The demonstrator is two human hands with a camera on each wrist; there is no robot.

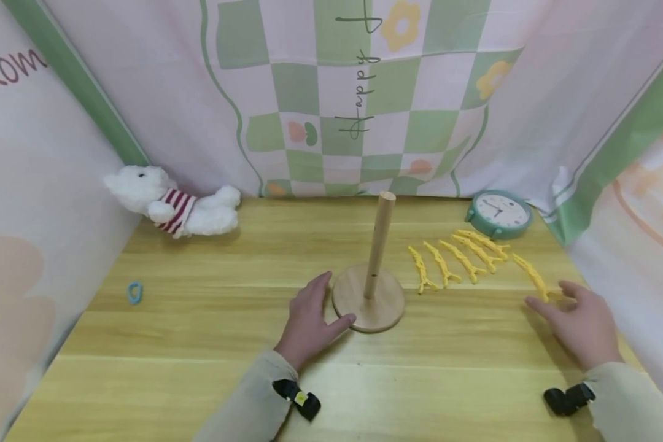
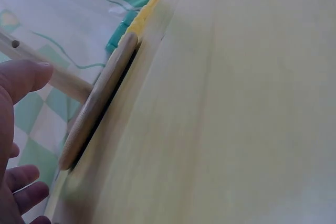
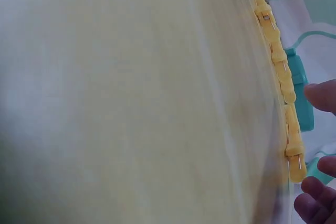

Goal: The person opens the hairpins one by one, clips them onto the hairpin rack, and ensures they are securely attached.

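A wooden stand with a round base (image 1: 345, 301) and an upright dowel (image 1: 381, 242) stands on the table. My left hand (image 1: 312, 322) is at the base's left side, thumb and fingers spread apart around its rim. In the left wrist view the thumb (image 2: 26, 80) overlaps the dowel. My right hand (image 1: 582, 322) hovers at the right, beside a slim yellow plastic piece with a forked end (image 1: 530, 276); its fingers are parted and loosely bent. In the right wrist view its fingertips (image 3: 317, 195) are close to the end of a yellow piece (image 3: 294, 145).
Several similar yellow pieces (image 1: 466, 261) lie in a slanting row right of the stand. A green clock (image 1: 499, 213) lies behind them. A white plush toy (image 1: 215, 218) in a striped top lies at the back left, and a small blue ring (image 1: 135, 293) at the left. Printed curtains surround the table (image 1: 171, 368).
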